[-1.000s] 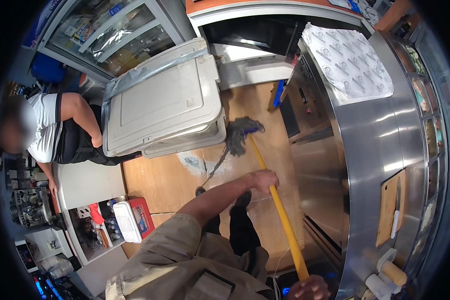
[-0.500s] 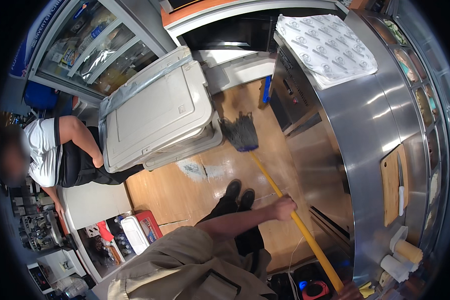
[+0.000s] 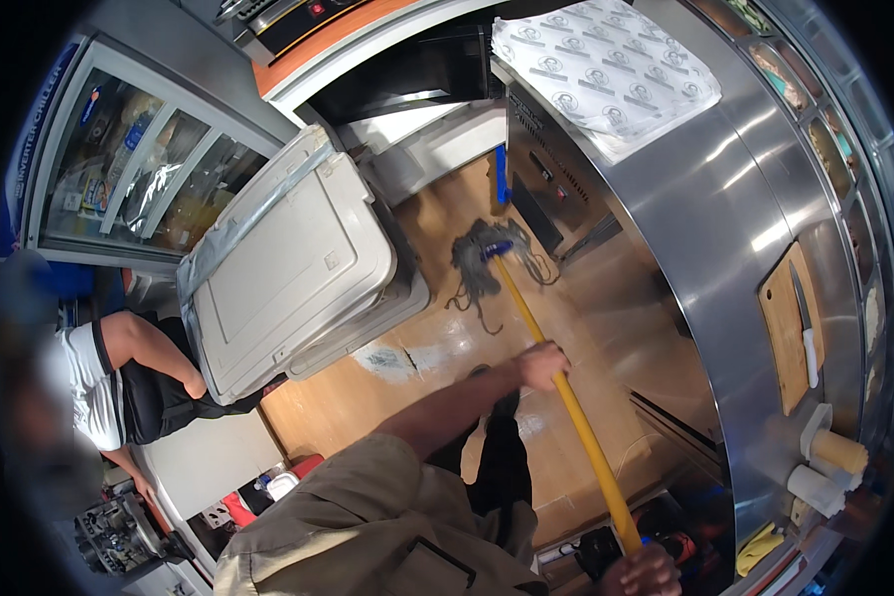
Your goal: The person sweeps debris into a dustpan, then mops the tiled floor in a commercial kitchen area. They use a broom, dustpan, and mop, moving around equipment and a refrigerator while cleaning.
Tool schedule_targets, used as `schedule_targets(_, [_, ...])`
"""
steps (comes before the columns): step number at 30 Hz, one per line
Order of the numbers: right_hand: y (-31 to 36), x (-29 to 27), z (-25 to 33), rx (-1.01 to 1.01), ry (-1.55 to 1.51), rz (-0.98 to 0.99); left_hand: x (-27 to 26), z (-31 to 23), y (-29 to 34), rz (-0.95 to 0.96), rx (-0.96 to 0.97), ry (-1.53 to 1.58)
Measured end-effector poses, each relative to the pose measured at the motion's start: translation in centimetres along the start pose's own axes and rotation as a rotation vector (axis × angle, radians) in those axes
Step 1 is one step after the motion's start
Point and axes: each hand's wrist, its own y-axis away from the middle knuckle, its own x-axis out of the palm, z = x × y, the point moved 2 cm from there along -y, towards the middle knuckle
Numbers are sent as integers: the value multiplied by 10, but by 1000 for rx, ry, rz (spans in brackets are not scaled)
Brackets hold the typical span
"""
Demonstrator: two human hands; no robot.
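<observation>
A mop with a yellow handle [image 3: 584, 434] slants down from the lower right toward the wooden floor. My left hand [image 3: 543, 366] is closed round the middle of the handle. Lower down in the picture, near its bottom edge, my right hand [image 3: 646, 572] grips the upper end. The grey string mop head [image 3: 479, 260], with a blue clamp, lies on the floor with its strands spread out. It rests between the stacked pale bins and the steel counter.
Large lidded bins [image 3: 278, 263] stand at left, beside a glass-door fridge [image 3: 119, 164]. A seated person [image 3: 144, 368] leans by them. A steel counter [image 3: 700, 258] curves along the right, carrying paper sheets [image 3: 606, 74], a cutting board [image 3: 787, 338] and a knife [image 3: 810, 353].
The mop head has swung right across the floor and its strands have fanned out. Both hands moved with the handle; my right hand shows more fully now. The view has shifted.
</observation>
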Motion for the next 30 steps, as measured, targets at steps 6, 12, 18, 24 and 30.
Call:
schedule_targets(6, [53,40,-107,183,77,-45,-66,130,34,-119,-1,-292])
schedule_targets(12, [35,-31,28,179,26,-267,68,4,34,75,15,-80])
schedule_targets(18, [24,-39,150,-45,174,-187,132,-162,6,322,110,206])
schedule_targets(24, [20,0,98,33,196,-147,76,-107,24,380,63,137])
schedule_targets(30, [59,53,-76,154,34,-65,-62,94,77,-27,-120,-242])
